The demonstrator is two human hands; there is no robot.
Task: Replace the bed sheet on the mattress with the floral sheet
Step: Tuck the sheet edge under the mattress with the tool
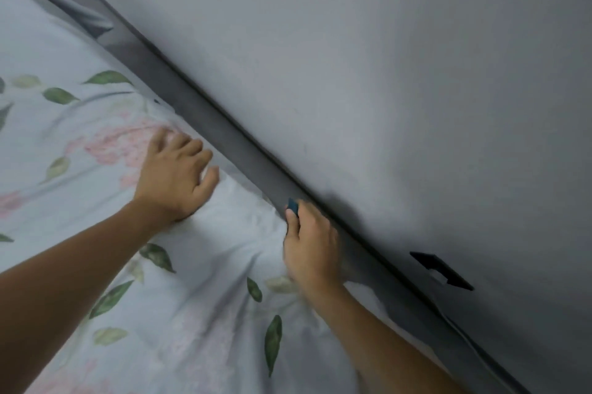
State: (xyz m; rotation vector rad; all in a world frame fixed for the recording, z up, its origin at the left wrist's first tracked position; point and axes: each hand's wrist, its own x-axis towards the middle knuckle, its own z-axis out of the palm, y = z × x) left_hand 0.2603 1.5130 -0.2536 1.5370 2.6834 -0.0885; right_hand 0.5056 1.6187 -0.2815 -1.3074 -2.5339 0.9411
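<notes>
Tucking stage: floral sheet (179,313) spread over mattress beside wall (384,73). Left hand (174,174) flat, pressing sheet; right hand (312,247) pinching its edge. Next: push edge down the gap.
</notes>
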